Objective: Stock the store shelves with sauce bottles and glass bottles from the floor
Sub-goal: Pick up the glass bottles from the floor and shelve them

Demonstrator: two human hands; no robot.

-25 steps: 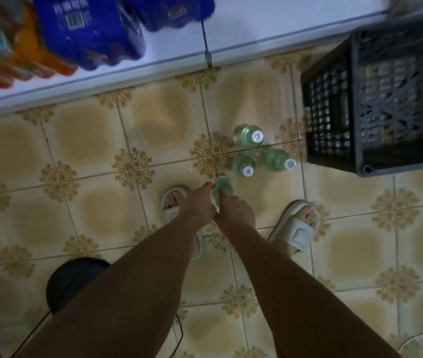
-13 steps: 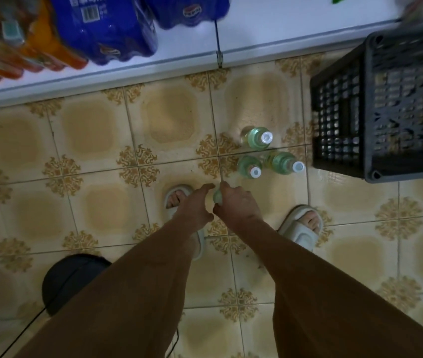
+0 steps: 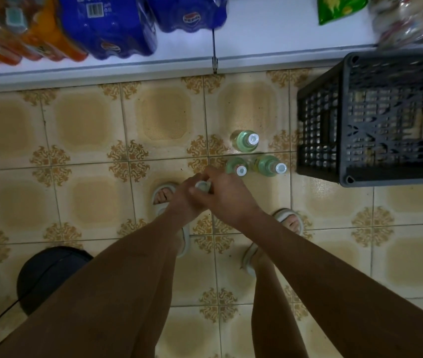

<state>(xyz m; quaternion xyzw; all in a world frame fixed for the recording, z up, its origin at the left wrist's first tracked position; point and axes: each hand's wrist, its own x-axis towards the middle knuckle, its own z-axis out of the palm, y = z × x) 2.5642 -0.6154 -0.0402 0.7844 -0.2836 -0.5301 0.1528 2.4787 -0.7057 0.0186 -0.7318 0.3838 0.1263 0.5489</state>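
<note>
Three green glass bottles with white caps stand on the tiled floor: a far bottle [image 3: 244,140], a near-left bottle [image 3: 236,167] and a near-right bottle [image 3: 269,165]. A fourth green bottle [image 3: 202,186] is held between both hands, only its top showing. My left hand [image 3: 183,201] grips it from the left. From the right, my right hand [image 3: 224,193] wraps over it. The white bottom shelf [image 3: 269,34] runs along the top of the view.
A black plastic crate [image 3: 375,120] stands on the floor at the right, close to the bottles. Blue and orange drink packs [image 3: 107,24] lie on the shelf at left, snack bags [image 3: 342,7] at right. A dark round object [image 3: 50,275] sits at lower left. Feet in pale slippers [image 3: 164,195] stand below.
Both hands have risen with the bottle between them and closed more tightly over it, hiding most of it. The view has shifted slightly; the three floor bottles have stayed put.
</note>
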